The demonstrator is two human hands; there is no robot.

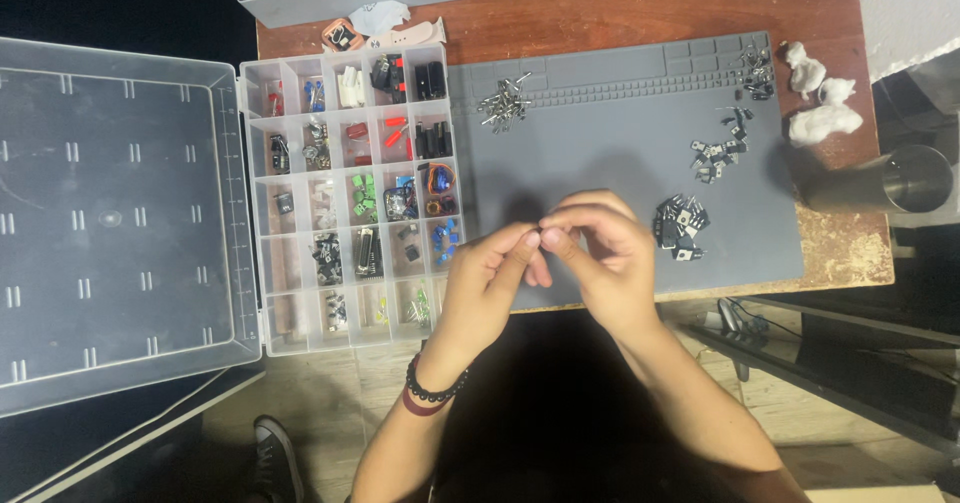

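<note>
Hands pinch together above grey mat, beside compartment box.

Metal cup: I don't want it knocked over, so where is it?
In the head view the metal cup lies at the table's right edge, beside the grey mat, below the white wads.

1. Head view: single camera, worn on the person's head, facing almost straight down onto the grey work mat.
2. Range: moderate; whole mat framed, with floor below and wall corner upper right of it.
</note>
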